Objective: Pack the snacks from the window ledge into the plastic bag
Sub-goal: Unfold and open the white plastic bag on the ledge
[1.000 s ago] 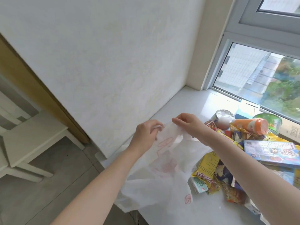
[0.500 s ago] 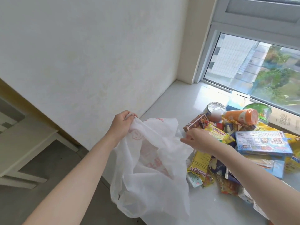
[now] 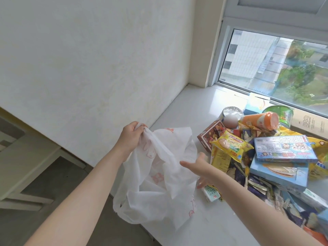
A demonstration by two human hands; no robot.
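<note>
The ledge [image 3: 191, 107] reaches back to the window [image 3: 275, 68], with the wall [image 3: 88, 68] along its left side. The bag [image 3: 159, 183] drapes over the ledge's near left corner, its top in the left grip [image 3: 130, 137]. The right grip [image 3: 200, 167] is just right of the bag, between it and the snacks [image 3: 257, 185], above a carton [image 3: 211, 192]. The snacks fill the ledge's right side: a pack [image 3: 230, 147] on top at the left, a box [image 3: 284, 148] on a larger box [image 3: 278, 172] right of it, and a cup [image 3: 230, 112], tube [image 3: 258, 120] and tub [image 3: 278, 114] behind, nearest the window.
</note>
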